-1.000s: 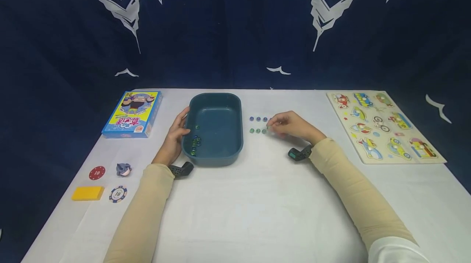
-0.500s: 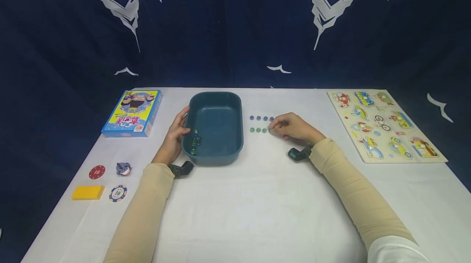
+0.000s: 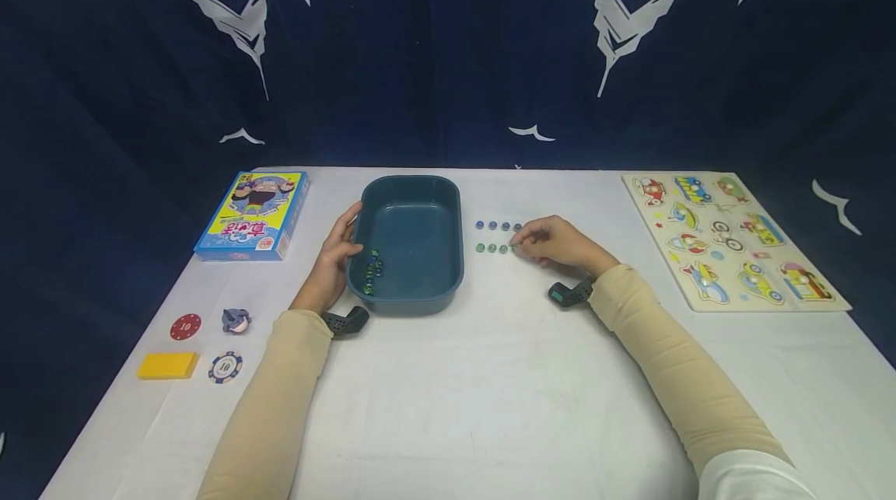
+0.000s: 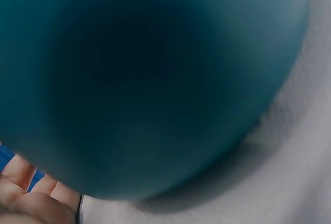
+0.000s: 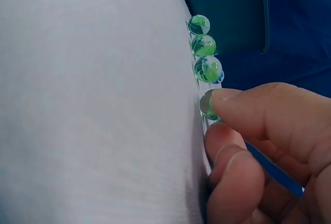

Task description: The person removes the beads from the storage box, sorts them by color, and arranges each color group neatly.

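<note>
In the head view, my left hand (image 3: 329, 260) holds the left side of a dark teal plastic tub (image 3: 420, 294), thumb at the rim and fingers along the outer wall. Several green and dark marbles (image 3: 370, 282) lie together inside it, near that side. Right of the tub, blue marbles (image 3: 493, 225) form a row, with green marbles (image 3: 491, 248) in a second row below. With thumb and index finger my right hand (image 3: 556, 242) pinches a green marble (image 5: 208, 104) at the right end of the green row. The tub's wall fills most of the left wrist view.
A blue-and-yellow box (image 3: 252, 216) lies at the back left. Nearer are a red chip (image 3: 185, 326), a small shark figure (image 3: 236, 320), a yellow block (image 3: 168, 365) and a white-and-blue chip (image 3: 225, 367). A wooden picture puzzle board (image 3: 728, 247) lies at the right.
My right hand has shifted slightly right and down with the green marble, uncovering another blue marble. Inside the tub a stray marble has rolled down to the others. My left hand stays put.
</note>
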`<action>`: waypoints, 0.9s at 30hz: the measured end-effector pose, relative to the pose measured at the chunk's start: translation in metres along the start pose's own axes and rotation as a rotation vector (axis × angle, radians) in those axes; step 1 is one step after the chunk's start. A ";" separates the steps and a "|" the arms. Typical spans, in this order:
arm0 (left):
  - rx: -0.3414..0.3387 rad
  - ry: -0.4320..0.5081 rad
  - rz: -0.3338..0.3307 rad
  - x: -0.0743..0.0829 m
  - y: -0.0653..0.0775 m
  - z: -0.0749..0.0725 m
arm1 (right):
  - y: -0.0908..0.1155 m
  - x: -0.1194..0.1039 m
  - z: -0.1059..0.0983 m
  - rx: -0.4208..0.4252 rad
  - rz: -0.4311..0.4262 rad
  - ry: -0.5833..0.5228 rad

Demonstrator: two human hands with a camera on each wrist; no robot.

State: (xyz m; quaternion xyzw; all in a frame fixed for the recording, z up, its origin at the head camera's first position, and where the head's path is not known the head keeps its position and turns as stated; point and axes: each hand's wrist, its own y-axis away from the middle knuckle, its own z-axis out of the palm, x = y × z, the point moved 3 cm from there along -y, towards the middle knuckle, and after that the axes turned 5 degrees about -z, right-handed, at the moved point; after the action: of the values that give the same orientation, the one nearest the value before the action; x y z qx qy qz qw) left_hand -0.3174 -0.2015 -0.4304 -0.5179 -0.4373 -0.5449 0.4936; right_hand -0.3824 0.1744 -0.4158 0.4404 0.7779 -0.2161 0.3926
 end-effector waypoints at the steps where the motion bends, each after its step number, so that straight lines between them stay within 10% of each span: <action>1: 0.000 0.000 0.001 0.000 0.000 0.000 | 0.000 0.000 0.000 0.000 0.000 0.000; 17: -0.001 0.006 -0.002 0.000 0.001 -0.001 | -0.001 -0.008 -0.003 -0.008 -0.041 -0.014; 27: -0.004 0.023 -0.007 -0.001 -0.001 -0.002 | -0.023 -0.083 -0.002 -0.072 -0.199 -0.003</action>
State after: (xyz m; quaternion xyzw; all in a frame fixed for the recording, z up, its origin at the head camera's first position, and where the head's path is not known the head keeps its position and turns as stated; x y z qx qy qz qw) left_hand -0.3189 -0.2030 -0.4317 -0.5112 -0.4322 -0.5534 0.4957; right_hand -0.3771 0.1209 -0.3481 0.3465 0.8245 -0.2266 0.3858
